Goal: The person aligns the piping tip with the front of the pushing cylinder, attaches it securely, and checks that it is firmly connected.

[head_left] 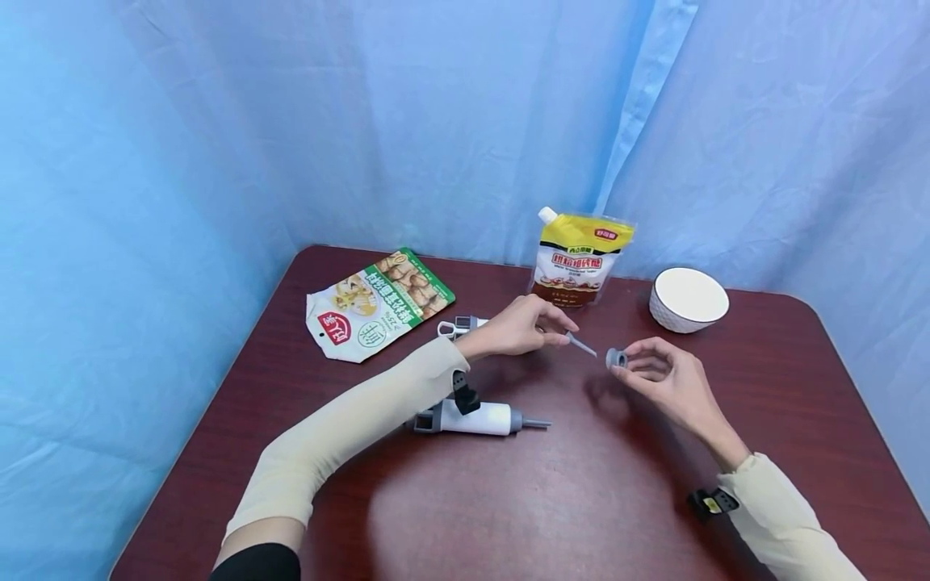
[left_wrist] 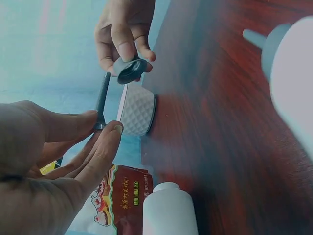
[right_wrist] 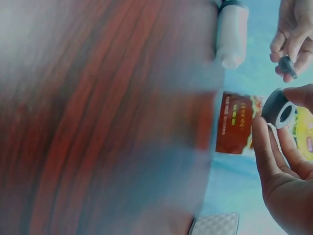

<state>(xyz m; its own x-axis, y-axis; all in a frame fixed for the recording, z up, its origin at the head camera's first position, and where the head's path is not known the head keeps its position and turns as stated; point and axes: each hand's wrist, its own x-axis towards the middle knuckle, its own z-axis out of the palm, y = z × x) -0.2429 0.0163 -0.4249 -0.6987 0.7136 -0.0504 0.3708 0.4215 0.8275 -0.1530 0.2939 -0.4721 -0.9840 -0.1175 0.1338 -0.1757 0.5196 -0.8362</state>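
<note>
Between its thumb and fingertips, my left hand (head_left: 519, 327) pinches a slim grey nozzle (head_left: 581, 345) by its flared base, the narrow end toward the other hand. My right hand (head_left: 672, 383) grips a grey ring-shaped cap (head_left: 615, 359) with a hole through it. Nozzle tip and cap are close to each other above the table. Below the left forearm lies a white decorating syringe (head_left: 487, 419) with a grey tip fitted. A second syringe (head_left: 459, 325) is mostly hidden behind the left hand; in the left wrist view its white barrel (left_wrist: 168, 210) shows a bare end.
A green and white food packet (head_left: 378, 307) lies at the back left of the dark red table (head_left: 552, 516). Behind the hands stands a spouted sugar pouch (head_left: 577, 262), with a white textured bowl (head_left: 686, 303) to its right. Blue curtains (head_left: 465, 121) hang around the table.
</note>
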